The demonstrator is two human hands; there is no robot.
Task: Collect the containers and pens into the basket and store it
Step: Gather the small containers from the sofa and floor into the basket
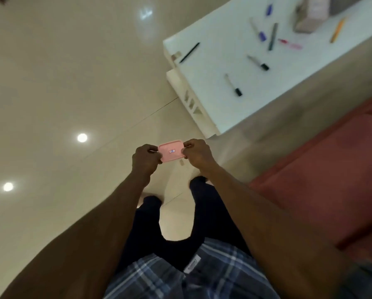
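Pinching pink rect. container [171, 153], small label, btwn left hand [145, 159], right hand [198, 152].

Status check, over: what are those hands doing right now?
Left hand and right hand pinch small pink rectangular plastic container by its ends, above floor. Pens lie scattered on white table. Nothing in the way.

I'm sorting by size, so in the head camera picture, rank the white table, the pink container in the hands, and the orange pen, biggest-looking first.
1. White table, by far the largest.
2. Pink container, gripped by the left hand and right hand.
3. Orange pen, thin; it lies farther from the camera, so its length against the container is unsure.
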